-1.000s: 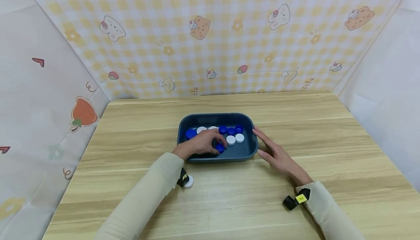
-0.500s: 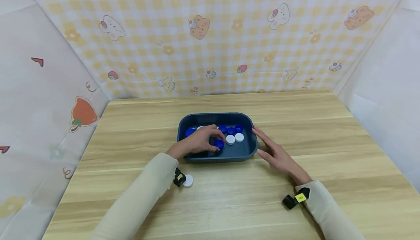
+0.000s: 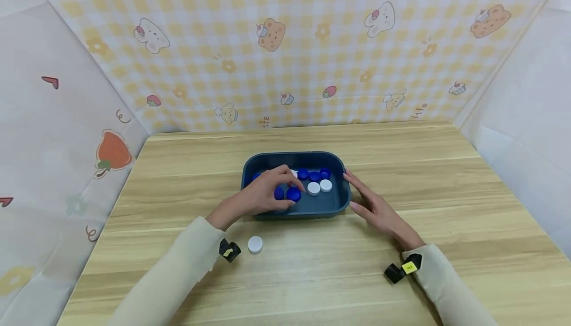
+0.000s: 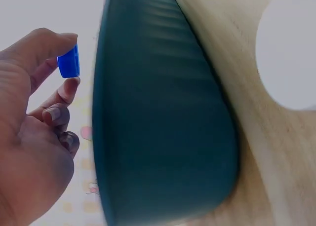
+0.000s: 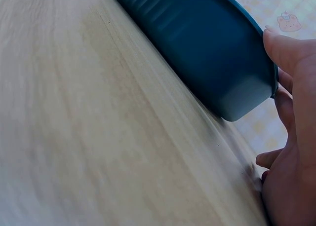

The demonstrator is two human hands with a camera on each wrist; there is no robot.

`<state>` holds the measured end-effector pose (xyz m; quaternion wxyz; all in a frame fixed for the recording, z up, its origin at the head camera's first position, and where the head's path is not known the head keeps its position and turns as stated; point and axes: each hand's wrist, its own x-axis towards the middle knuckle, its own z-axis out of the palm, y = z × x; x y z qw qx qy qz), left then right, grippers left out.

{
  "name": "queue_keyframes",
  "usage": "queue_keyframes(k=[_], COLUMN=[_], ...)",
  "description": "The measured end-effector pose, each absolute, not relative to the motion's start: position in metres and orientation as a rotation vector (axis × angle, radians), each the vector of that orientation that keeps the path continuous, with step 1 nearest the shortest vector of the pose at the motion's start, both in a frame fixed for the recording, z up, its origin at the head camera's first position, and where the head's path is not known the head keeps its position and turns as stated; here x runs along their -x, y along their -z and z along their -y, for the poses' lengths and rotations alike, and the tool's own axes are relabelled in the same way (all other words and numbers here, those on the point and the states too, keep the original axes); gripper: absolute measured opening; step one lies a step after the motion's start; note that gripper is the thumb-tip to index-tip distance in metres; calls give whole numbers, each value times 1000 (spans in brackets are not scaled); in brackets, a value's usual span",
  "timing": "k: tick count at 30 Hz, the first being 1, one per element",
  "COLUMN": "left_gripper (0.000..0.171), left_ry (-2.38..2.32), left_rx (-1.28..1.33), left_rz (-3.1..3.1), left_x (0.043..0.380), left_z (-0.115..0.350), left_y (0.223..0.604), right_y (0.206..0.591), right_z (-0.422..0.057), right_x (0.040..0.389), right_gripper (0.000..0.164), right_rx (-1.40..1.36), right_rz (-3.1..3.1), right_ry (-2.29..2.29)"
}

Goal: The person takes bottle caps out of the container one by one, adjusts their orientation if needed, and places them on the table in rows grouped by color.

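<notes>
My left hand (image 3: 263, 193) is over the dark blue-green box (image 3: 308, 215), pinching a blue bottle cap (image 3: 293, 194) between thumb and fingertips. The left wrist view shows that same blue cap (image 4: 69, 62) above the box rim. Through the gap of the hand, another blue cap (image 3: 278, 193) is visible in the box. Fairly straight fingers of my right hand (image 3: 376, 211) touch the right end of the box; in the right wrist view the thumb (image 5: 284, 48) lies at its rim. Several blue caps (image 3: 314, 176) and white caps (image 3: 314, 189) lie inside; my left hand hides some.
A single white cap (image 3: 255, 244) lies on the wooden table (image 3: 312, 276) in front of the box, near the left wrist. Behind the table hangs a yellow checked cloth (image 3: 303, 58). White cloth (image 3: 53, 133) covers the left side.
The left hand has lifted the blue cap from the box floor and drawn slightly up and left. Another blue cap shows beneath it. The right hand stays put.
</notes>
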<state>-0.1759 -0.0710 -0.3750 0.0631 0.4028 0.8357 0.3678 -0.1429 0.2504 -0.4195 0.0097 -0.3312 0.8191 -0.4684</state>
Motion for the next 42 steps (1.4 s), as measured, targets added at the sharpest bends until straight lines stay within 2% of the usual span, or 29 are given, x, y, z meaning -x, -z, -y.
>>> queue_keyframes(k=[12,18,33,42], left_gripper=[28,33,28,25], left_ry=[-1199,-1187,-977,-849], left_rx=[-1501,-1479,-1264,-1213], left_rz=[-2535,-2570,-2634,-2594], left_x=[126,104,65,54], left_z=[92,105,129,133], left_y=[370,376,395,398], right_y=[420,420,420,420], right_z=[-252,-252,-253,-252], right_x=[143,144,145,144], right_gripper=[62,61,61,61], right_rx=[1012,1030,1029,1006], right_rz=[-2579,-2574,-2580,-2576], right_ry=[1435,1451,1433,1425])
